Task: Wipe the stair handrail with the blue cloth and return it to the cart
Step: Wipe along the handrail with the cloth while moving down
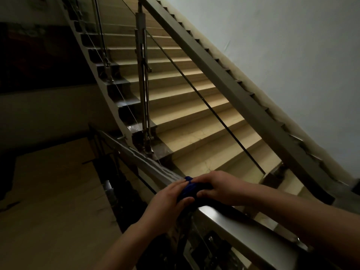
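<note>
Fingers of the left hand [169, 199] are lying nearly straight over the top of a bunched, dark blue cloth [188, 189]. The thumb is pressing against the cloth's near side, so the fabric is being pinched between thumb and fingers. The right hand [216, 189] is gripping from the other side, its fingers curling over the cloth's far end and its thumb tucking in below, closing around the fabric. The 2 hands are both touching the cloth and are sitting just beside each other.

The cloth is resting on top of a flat, grey metal handrail [239, 223], at the spot where the near section is meeting the section dropping away to the left. The right forearm is stretching over the near part of the rail.

Beyond the hands, beige stone steps [194, 114] are rising toward the top left. An upright steel post [143, 75] is standing at their edge, and a second, darker handrail [214, 75] is running diagonally beside a pale plastered wall [282, 45]. Below on the left, a tan landing floor [58, 191] is showing in dim light.
</note>
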